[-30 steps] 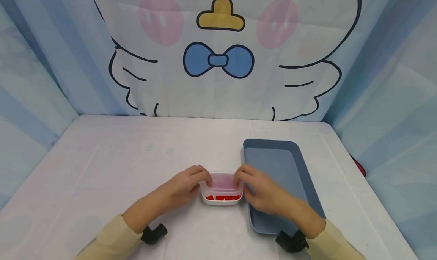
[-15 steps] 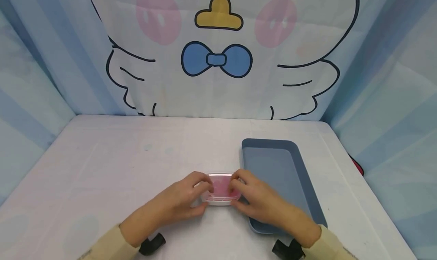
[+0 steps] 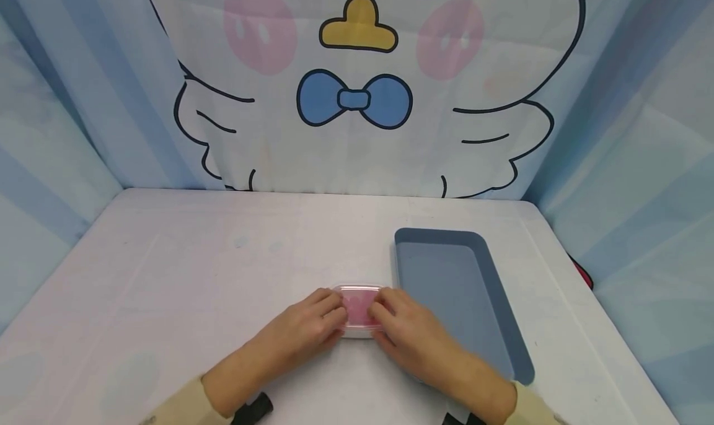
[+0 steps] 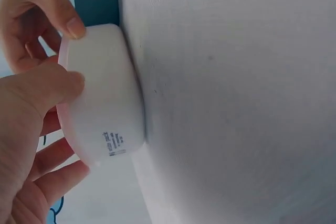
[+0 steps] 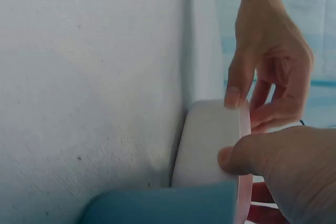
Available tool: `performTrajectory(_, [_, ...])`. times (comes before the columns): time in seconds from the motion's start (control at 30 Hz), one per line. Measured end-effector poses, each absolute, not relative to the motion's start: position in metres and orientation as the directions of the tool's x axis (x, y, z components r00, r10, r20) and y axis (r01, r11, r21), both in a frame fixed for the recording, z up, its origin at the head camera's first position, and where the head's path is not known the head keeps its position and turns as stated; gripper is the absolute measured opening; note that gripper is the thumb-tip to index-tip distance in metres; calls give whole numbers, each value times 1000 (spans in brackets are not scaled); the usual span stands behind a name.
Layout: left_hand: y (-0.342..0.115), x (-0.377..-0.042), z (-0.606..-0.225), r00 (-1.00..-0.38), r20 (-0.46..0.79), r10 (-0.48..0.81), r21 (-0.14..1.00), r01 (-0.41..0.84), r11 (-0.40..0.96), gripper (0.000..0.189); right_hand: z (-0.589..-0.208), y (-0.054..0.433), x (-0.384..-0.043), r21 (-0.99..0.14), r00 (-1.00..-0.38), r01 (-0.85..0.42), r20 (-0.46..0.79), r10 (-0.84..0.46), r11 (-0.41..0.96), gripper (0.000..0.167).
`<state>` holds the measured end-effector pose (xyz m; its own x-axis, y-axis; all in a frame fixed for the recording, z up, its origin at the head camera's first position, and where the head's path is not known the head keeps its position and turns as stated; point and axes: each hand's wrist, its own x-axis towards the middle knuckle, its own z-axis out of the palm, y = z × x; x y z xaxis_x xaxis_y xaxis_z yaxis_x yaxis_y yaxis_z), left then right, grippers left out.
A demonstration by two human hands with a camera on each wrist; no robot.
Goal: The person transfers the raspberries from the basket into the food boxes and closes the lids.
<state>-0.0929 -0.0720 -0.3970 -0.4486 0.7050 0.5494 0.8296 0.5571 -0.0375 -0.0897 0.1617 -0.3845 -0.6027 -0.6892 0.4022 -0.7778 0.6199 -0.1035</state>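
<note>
A small white food container (image 4: 105,98) stands on the table with a translucent pink lid (image 3: 357,307) lying across its top. My left hand (image 3: 312,323) grips its left end, fingers bent over the lid and thumb against the front wall. At the other end my right hand (image 3: 413,335) holds it the same way, its thumb (image 5: 233,161) pressing the white side just below the lid's edge. Small dark print shows on the container's wall in the left wrist view. Whatever lies inside is covered by the lid.
A blue-grey rectangular tray (image 3: 446,289) lies right beside the container, partly under my right forearm. White cloth covers the table (image 3: 223,245). A curtain with a cartoon bird (image 3: 357,152) hangs behind, and blue striped curtains (image 3: 641,227) close off the sides.
The lid, earlier raised at the front with red pieces showing below it, has come down flat over the container. Both thumbs have moved to the container's front side.
</note>
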Motion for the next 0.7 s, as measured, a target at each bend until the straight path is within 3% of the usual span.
performTrajectory(0.17, [-70,-92,-399,-432,537,725,-105,818,565,24,-390,156,-86,-6,-566,-769,470,-677,639,23])
performTrajectory(0.37, [-69,-90,-399,-490,511,706,-52,802,595,24,-391,152,-82,40,-570,-743,486,-663,668,27])
performTrajectory(0.5, [-69,-89,-398,-532,495,687,12,794,607,29,-388,152,-84,8,-615,-729,433,-660,685,26])
performTrajectory(0.7, [-68,-89,-396,-614,446,651,149,768,623,53,-381,158,-90,-149,-669,-730,353,-654,667,26])
